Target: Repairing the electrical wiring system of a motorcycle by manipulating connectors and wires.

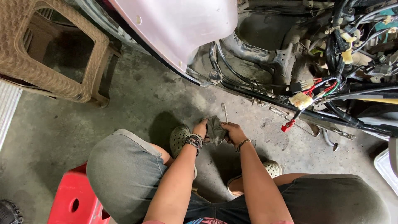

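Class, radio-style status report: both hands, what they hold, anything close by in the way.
Left hand and right hand both gripping grey rag. Thin metal tool sticks up out of rag. Scooter frame and wiring close ahead.

Stained concrete floor (137, 99) bears brown stool (49, 49), red stool (72, 199).

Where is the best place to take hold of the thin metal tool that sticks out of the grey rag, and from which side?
Probably by the bare upper end of the metal tool, coming from above, on the scooter side. The lower part is wrapped in the rag, which the left hand and right hand both grip, so only the narrow free end is exposed for pinching across its thin sides.
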